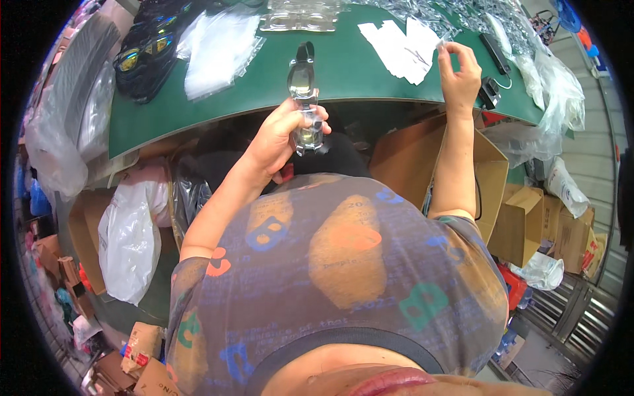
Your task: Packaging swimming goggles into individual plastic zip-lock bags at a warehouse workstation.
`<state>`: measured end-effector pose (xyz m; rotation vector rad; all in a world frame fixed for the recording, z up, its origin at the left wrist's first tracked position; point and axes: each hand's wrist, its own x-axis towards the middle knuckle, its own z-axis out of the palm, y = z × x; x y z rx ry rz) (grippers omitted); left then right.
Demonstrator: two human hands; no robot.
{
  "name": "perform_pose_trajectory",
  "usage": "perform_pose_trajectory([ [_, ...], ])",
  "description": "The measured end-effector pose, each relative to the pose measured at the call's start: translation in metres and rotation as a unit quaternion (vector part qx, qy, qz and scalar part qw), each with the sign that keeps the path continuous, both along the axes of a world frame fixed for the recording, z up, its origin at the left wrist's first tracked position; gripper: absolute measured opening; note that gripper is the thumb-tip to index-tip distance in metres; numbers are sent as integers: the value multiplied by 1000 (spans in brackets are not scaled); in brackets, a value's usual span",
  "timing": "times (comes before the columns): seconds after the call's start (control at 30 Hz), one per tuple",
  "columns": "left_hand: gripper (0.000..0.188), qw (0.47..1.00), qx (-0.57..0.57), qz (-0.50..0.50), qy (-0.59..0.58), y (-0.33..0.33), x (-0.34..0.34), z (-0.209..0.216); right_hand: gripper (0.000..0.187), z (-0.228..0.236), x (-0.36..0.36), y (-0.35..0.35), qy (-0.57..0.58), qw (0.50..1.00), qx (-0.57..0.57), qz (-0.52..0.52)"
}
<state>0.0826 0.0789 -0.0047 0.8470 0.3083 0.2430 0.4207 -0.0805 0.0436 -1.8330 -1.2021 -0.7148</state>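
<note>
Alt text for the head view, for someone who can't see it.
A person's left hand holds goggle-like eyewear with clear plastic at the near edge of a green table; the right hand is pinched beside spread white slips, though whether it grips anything is unclear. Stacked clear bags and dark goggles lie toward the table's left.
</note>
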Motion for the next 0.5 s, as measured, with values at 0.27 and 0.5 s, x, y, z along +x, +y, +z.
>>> perform_pose_trajectory([
  [0.27, 41, 996, -79, 39, 3, 1, 3, -8, 27, 33, -151, 32, -134, 923, -112, 342],
  [0.5, 48, 992, -100, 54, -54, -7, -2, 12, 18, 21, -172, 41, -103, 876, -225, 414],
])
